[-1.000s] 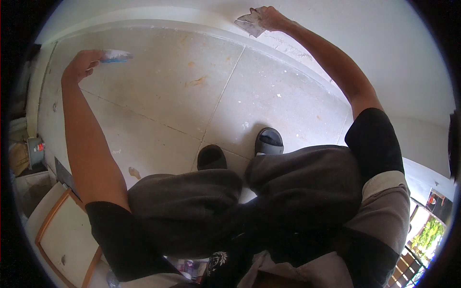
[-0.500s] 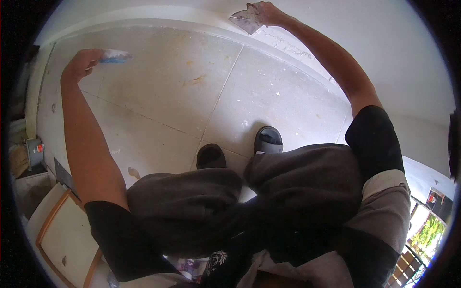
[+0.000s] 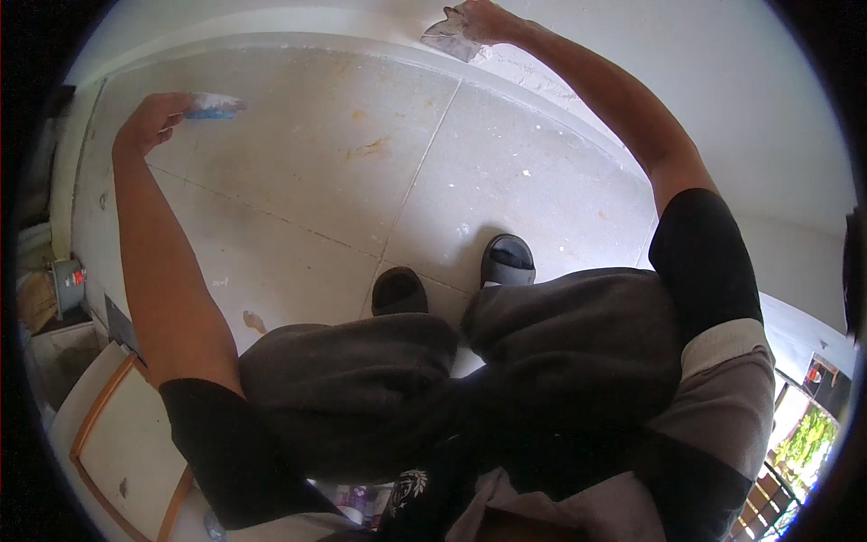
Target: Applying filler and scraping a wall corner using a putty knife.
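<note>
Over the left part of the pale grey tiled floor, we are holding a flat blue-and-white tool in the partly curled fingers of our left hand, while beyond that floor's far edge we are gripping a flat grey smeared scraper in the closed fingers of our right hand.

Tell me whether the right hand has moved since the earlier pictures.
Yes: the right hand, holding a flat scraper, has shifted left along the white wall, judged against the floor-tile joint.
</note>
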A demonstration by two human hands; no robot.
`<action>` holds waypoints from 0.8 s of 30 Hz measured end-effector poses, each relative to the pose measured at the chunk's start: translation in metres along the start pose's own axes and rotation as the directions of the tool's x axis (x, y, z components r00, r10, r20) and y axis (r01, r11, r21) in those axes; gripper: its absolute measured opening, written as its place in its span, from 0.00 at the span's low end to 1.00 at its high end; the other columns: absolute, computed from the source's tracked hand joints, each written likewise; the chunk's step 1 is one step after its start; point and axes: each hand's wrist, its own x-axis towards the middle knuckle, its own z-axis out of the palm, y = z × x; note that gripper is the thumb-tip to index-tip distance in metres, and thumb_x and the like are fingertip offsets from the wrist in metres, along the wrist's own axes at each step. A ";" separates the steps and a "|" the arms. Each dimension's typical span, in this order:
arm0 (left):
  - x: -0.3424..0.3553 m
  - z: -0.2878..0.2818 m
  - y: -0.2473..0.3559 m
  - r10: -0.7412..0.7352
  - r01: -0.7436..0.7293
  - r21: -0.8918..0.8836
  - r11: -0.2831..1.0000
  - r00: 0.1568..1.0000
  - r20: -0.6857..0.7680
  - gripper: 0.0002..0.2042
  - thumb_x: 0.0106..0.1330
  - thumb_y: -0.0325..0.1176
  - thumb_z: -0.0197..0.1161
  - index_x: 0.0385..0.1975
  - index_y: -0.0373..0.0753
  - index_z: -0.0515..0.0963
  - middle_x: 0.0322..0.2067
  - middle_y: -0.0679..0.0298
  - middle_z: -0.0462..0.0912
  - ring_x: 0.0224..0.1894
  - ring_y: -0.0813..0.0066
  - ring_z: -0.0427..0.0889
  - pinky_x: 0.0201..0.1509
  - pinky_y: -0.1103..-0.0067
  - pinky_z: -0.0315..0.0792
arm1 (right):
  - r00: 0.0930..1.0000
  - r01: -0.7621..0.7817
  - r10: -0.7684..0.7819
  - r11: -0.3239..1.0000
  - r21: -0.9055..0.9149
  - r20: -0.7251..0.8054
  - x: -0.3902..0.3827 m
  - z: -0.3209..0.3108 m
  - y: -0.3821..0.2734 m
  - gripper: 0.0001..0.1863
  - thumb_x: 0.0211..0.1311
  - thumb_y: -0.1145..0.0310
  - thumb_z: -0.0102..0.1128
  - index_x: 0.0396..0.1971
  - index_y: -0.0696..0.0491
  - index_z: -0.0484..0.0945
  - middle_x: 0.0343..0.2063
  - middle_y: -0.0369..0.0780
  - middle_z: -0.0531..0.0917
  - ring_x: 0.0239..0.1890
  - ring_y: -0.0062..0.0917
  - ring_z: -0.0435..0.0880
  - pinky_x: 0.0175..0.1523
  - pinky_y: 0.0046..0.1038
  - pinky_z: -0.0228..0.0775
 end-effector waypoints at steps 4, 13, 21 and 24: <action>-0.008 0.000 -0.005 0.016 -0.017 -0.035 0.999 1.000 -0.003 0.24 0.48 0.48 0.59 0.44 0.42 0.74 0.41 0.67 0.70 0.43 0.74 0.64 0.47 0.76 0.56 | 0.965 0.262 -0.263 0.960 -0.101 0.000 -0.002 -0.015 -0.003 0.24 0.49 0.73 0.41 0.45 0.31 0.73 0.30 0.44 0.76 0.31 0.39 0.77 0.34 0.38 0.72; -0.003 -0.002 -0.015 -0.004 0.003 -0.030 1.000 0.999 -0.046 0.23 0.52 0.48 0.59 0.45 0.42 0.74 0.40 0.67 0.72 0.42 0.75 0.65 0.47 0.75 0.57 | 0.975 0.224 -0.224 0.969 -0.101 0.007 -0.004 -0.025 -0.009 0.23 0.49 0.73 0.41 0.44 0.32 0.74 0.29 0.45 0.77 0.30 0.40 0.77 0.33 0.38 0.72; -0.001 0.005 -0.001 0.033 -0.033 -0.036 0.999 0.999 -0.004 0.25 0.48 0.49 0.60 0.44 0.40 0.74 0.42 0.65 0.70 0.45 0.74 0.65 0.46 0.77 0.57 | 0.993 0.073 -0.062 0.991 -0.112 0.101 -0.004 -0.024 0.007 0.16 0.58 0.65 0.40 0.43 0.35 0.74 0.29 0.46 0.78 0.30 0.40 0.78 0.33 0.37 0.73; -0.002 0.004 -0.012 0.006 -0.007 -0.012 1.000 0.997 -0.078 0.25 0.49 0.48 0.59 0.45 0.39 0.73 0.43 0.65 0.70 0.45 0.74 0.65 0.47 0.77 0.57 | 0.983 0.123 -0.136 0.987 0.106 0.122 -0.010 -0.042 -0.014 0.15 0.60 0.58 0.42 0.43 0.38 0.75 0.27 0.46 0.78 0.29 0.40 0.79 0.33 0.36 0.74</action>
